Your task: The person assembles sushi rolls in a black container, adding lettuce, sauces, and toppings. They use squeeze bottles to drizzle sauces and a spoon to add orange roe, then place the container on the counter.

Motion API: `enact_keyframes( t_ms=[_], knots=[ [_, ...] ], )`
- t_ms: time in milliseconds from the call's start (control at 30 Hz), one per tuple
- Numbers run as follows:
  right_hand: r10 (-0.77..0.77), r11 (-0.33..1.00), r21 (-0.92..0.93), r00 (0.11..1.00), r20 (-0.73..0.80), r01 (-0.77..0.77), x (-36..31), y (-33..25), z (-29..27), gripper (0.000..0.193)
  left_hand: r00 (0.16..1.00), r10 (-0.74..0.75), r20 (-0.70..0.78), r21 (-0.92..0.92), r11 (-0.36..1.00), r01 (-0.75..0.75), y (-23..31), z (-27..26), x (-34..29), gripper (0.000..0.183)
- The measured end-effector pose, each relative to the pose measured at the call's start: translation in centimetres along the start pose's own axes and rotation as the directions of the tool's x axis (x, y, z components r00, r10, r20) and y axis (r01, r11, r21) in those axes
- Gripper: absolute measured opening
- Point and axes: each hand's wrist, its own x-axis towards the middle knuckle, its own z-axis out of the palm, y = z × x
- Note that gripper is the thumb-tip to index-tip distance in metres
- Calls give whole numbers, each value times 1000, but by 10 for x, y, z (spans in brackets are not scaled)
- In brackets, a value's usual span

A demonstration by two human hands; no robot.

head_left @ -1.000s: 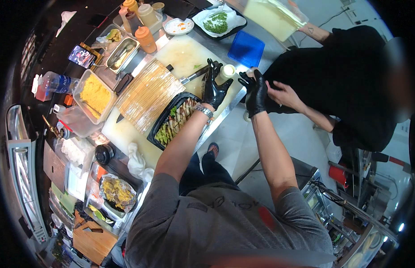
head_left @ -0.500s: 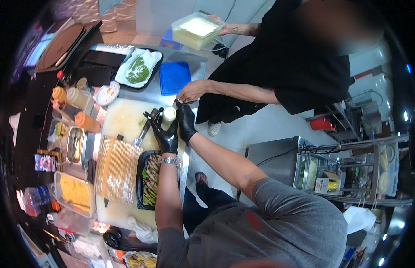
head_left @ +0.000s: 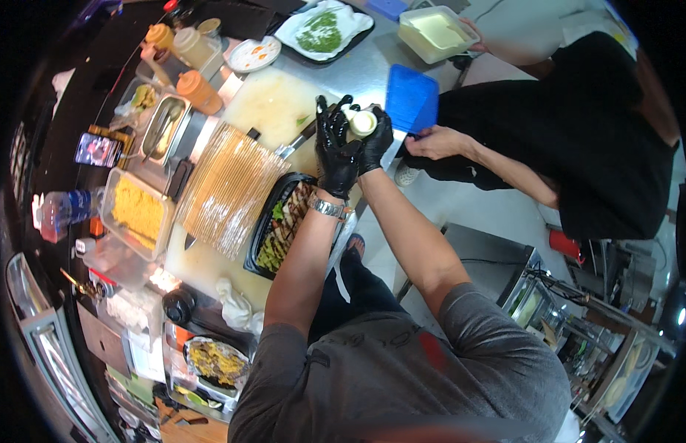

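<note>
My right hand, in a black glove, is closed around a small white bottle seen from its top end. Right beside it, my left hand, gloved in black and wearing a metal watch at the wrist, has its fingers stretched out and apart, with whitish smears on the glove. Below the hands lies a knife on the white cutting board. A black tray of sliced, sauced food with greens sits under my left forearm. Alongside is a bamboo rolling mat wrapped in clear film.
A co-worker's hand grips a blue lid; their other hand holds a clear tub. Sauce bottles, a metal pan and a tub of yellow crumbs line the left. A tray of greens stands at the back.
The view has shifted, moving the counter up and right. The co-worker's hand has left my right hand and now holds the blue lid, raised from the counter. My left fingers have come closer together.
</note>
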Motion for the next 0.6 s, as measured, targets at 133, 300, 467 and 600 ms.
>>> enact_keyframes(
  t_ms=[133, 300, 467, 600],
  knots=[
    [228, 917, 300, 962, 147, -263, 22, 25, -14, 15, 991, 36, -126, -28, 999, -40, 15, 10, -6, 66],
    [363, 830, 285, 852, 377, -480, 17, 6, -18, 30, 999, -43, 26, -316, 947, 49, 55, -5, -42, 48],
    [138, 988, -108, 959, 249, -114, 44, 19, -41, 33, 986, 43, -159, 213, 977, -8, 183, -58, -150, 54],
    [12, 958, -285, 988, 154, 33, 42, 10, -36, 37, 892, 372, -258, 948, -80, 308, 208, -109, -264, 69]
  ],
)
